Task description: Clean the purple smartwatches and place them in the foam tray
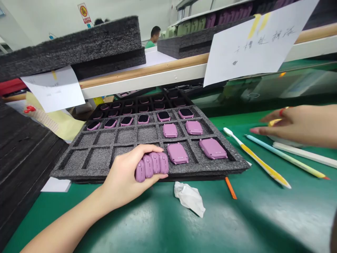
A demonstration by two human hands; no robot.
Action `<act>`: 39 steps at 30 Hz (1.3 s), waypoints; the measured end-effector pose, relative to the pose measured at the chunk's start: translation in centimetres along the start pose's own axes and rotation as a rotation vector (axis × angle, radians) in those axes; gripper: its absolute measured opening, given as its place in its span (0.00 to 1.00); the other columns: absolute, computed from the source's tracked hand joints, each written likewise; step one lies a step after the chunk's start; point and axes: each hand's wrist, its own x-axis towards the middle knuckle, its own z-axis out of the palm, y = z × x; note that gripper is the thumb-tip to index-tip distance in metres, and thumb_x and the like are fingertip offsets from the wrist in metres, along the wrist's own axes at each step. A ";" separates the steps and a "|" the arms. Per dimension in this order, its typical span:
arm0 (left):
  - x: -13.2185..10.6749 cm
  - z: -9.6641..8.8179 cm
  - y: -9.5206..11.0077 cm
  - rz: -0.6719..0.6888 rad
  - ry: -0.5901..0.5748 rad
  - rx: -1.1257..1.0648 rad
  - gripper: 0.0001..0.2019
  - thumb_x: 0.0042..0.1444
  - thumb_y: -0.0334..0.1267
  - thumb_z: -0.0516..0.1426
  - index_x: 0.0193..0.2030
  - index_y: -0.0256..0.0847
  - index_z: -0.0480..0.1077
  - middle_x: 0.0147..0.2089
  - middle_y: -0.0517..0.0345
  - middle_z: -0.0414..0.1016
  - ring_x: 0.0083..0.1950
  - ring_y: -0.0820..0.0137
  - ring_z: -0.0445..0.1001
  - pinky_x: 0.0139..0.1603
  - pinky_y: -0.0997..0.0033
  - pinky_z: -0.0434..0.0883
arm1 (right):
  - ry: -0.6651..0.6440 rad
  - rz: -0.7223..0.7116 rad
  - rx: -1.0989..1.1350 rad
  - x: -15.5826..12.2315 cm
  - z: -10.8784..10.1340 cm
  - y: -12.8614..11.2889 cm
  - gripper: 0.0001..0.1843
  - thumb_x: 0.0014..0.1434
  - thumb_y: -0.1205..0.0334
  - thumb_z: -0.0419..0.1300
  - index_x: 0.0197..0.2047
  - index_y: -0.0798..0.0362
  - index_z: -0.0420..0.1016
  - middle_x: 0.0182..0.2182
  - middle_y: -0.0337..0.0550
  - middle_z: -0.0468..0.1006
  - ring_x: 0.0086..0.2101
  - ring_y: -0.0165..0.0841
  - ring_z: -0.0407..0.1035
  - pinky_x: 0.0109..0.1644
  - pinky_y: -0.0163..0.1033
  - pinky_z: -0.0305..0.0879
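On my feed a green mat [137, 225] carries a black foam tray [97, 158], its compartments holding pink watches [163, 116], most with screens up, and four at the right lying backs up. My left hand [131, 168] sits at the tray's front edge, fingers curled and pressed together around four pink cases [152, 167] stood on edge, thumb across their tops. My right hand [297, 126] hovers over the mat with fingers spread, nearest a white strip [302, 151] and a yellow-handled brush [259, 160]. A crumpled tissue [189, 199] lies just beyond the tray's front edge.
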 end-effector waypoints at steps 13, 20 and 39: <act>0.0 0.5 -0.8 0.442 0.288 -0.151 0.16 0.66 0.51 0.57 0.54 0.44 0.70 0.50 0.52 0.82 0.55 0.64 0.78 0.59 0.65 0.73 | -1.002 -0.181 1.370 -8.6 -1.9 -21.1 0.57 0.49 0.51 0.77 0.73 0.46 0.50 0.59 0.50 0.75 0.58 0.46 0.72 0.59 0.50 0.73; -0.3 0.7 -1.2 0.449 0.275 -0.152 0.31 0.66 0.48 0.57 0.72 0.50 0.53 0.69 0.43 0.61 0.72 0.55 0.60 0.71 0.48 0.61 | -0.511 -0.414 1.301 -9.4 -1.5 -21.8 0.58 0.46 0.61 0.79 0.73 0.45 0.53 0.54 0.44 0.80 0.52 0.39 0.77 0.58 0.44 0.74; 0.5 -1.3 0.2 -0.367 -0.156 -0.877 0.46 0.42 0.32 0.74 0.66 0.42 0.59 0.68 0.47 0.68 0.68 0.56 0.69 0.67 0.56 0.68 | -0.222 -0.680 1.153 -9.5 0.5 -21.5 0.50 0.58 0.44 0.70 0.75 0.35 0.48 0.70 0.48 0.63 0.60 0.47 0.71 0.66 0.55 0.68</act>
